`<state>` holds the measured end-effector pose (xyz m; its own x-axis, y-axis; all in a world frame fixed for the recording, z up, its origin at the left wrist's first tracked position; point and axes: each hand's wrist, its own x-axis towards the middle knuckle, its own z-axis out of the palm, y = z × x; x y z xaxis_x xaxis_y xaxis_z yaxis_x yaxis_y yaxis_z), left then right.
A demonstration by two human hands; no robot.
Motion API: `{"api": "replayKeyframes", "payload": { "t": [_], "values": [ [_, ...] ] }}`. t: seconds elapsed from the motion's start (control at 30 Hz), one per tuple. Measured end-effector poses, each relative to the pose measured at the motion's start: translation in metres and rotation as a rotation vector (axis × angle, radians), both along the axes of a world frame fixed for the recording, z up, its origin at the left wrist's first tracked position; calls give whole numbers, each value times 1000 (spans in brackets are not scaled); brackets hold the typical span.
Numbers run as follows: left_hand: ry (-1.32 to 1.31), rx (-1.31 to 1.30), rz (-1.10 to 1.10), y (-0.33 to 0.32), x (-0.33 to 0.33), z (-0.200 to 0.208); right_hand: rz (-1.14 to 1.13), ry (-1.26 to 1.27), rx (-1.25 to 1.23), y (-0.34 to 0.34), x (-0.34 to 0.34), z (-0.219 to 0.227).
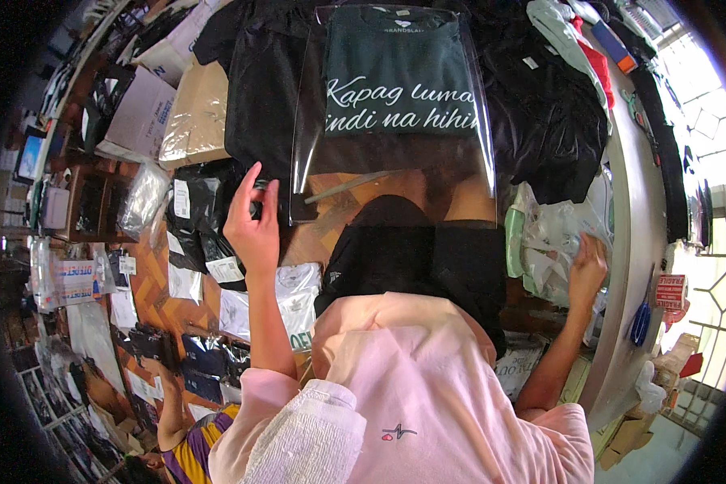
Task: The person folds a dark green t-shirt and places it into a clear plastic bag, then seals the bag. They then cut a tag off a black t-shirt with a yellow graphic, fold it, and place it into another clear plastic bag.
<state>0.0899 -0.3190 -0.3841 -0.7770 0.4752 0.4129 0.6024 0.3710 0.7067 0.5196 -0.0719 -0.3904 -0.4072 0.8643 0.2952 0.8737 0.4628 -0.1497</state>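
A folded dark green T-shirt [399, 60] with white script lettering lies inside a clear plastic bag [411, 189] in front of me. The bag's lower part has no shirt behind it and reaches toward my lap. Just left of the bag, my left hand [254, 218] is raised, its thumb and forefinger apart. Something small and dark shows between these fingers; whether it is held or lies behind them is unclear. On the right, my right hand [589, 266] has its fingers curled at the edge of crumpled clear plastic [552, 234].
Black garments [548, 121] are spread on both sides of the bag. At left are a cardboard box [137, 113], a brown parcel [194, 113] and black packages [198, 218]. A white bagged shirt [298, 298] lies near my left forearm. Another person's arm [169, 403] reaches in at lower left.
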Motion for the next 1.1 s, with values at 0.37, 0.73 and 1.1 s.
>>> {"api": "replayKeyframes", "payload": {
  "t": [0.37, 0.73, 1.1],
  "values": [
    [644, 78, -604, 49, -35, 22, 893, 343, 178, 14, -186, 42],
    [-40, 358, -609, 44, -19, 9, 679, 866, -556, 17, -178, 41],
    [-373, 537, -301, 68, 2, 19, 427, 1058, -518, 24, -215, 26]
  ]
}}
